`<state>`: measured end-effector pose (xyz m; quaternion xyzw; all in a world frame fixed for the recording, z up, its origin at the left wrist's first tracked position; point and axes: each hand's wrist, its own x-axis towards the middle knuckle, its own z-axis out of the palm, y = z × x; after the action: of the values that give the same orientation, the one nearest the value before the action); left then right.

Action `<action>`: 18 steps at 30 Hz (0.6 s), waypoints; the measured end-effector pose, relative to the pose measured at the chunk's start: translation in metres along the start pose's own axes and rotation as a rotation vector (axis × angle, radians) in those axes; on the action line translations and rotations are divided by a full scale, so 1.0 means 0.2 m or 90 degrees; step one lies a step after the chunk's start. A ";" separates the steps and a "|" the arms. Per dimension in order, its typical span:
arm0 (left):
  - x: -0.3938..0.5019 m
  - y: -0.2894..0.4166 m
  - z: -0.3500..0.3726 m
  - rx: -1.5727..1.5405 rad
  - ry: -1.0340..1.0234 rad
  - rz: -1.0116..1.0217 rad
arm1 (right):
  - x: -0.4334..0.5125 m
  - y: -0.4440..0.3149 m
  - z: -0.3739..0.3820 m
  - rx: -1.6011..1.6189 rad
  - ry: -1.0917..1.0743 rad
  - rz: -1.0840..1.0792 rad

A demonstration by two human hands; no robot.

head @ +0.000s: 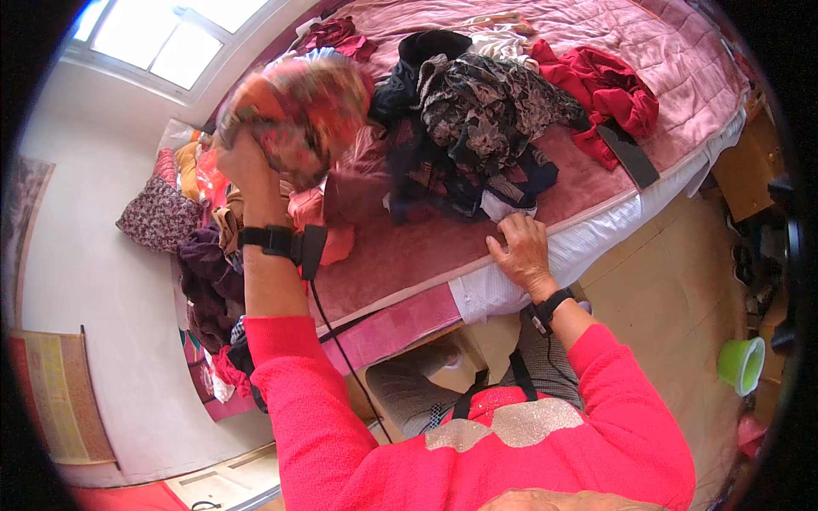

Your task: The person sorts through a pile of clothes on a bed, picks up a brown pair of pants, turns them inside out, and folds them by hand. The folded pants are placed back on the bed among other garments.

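My left hand (244,163) is raised over the left part of the bed, gripping a bundled orange, red and green patterned cloth (313,108) that is blurred by motion. Near the bed's front edge, my right hand (525,248) rests palm down, thumb apart from the fingers. Its fingertips meet the whitish part (505,205) of a dark navy garment (441,182). Behind that lies a crumpled black and grey floral garment (492,108). A red garment (607,89) sits to its right.
A dark flat strip (629,156) lies on the pink bed cover (396,262). At the left are a patterned cushion (160,214) and piled clothes (214,287) by the wall. A green bucket (740,365) stands at the right. A black cable (345,358) hangs from my left wrist strap.
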<state>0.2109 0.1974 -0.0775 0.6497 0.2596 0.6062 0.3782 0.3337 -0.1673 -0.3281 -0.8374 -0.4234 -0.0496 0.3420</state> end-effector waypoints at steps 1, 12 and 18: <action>0.03 0.01 0.06 0.092 -0.042 0.022 | 0.00 0.00 0.00 0.009 0.029 -0.024; -0.60 -0.49 -0.25 0.817 -0.243 0.165 | 0.01 -0.01 -0.03 0.035 -0.026 0.017; -0.71 -0.65 -0.54 0.416 -0.050 -0.370 | 0.02 -0.04 -0.04 0.014 0.003 0.011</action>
<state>0.1028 0.1793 -0.2692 0.6576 0.5952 0.3354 0.3174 0.3314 -0.1668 -0.3155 -0.8372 -0.4158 -0.0436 0.3525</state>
